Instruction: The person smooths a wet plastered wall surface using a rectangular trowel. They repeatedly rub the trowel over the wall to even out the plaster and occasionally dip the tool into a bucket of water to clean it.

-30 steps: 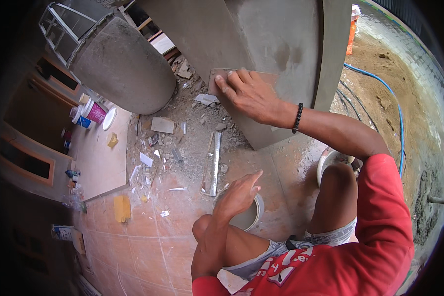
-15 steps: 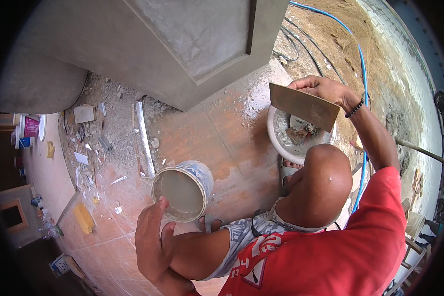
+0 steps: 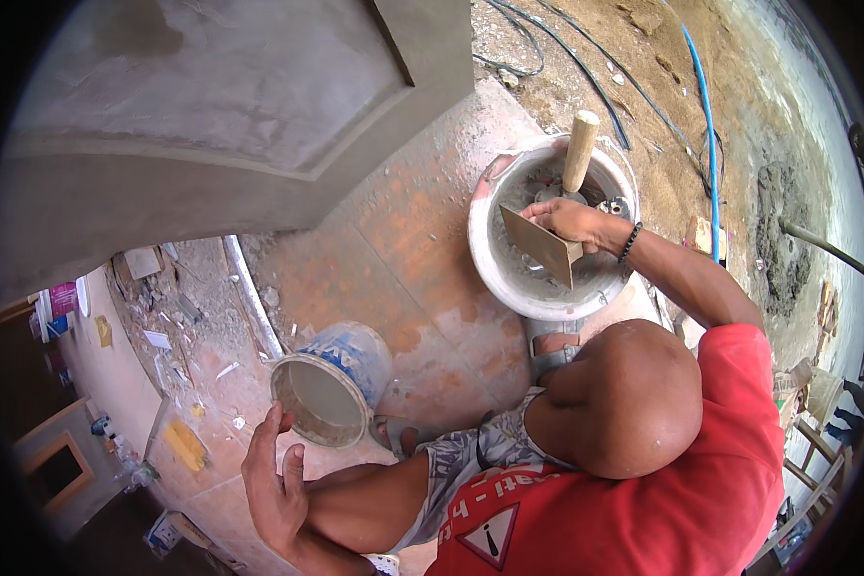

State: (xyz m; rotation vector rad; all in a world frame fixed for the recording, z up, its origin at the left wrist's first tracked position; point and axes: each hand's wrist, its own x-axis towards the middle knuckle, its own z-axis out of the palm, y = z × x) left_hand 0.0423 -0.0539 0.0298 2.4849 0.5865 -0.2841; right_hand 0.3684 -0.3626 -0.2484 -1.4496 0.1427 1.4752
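A red, white-printed shirt [image 3: 634, 514], grey patterned shorts [image 3: 463, 463] and black beaded bracelet [image 3: 630, 243] are worn.

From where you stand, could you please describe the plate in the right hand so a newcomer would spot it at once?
Find the round, white-rimmed tub beyond the raised knee. Over it, the right hand holds the plate, thin and brownish. Its flat, straight-edged face sets it apart from the rounded wooden handle.
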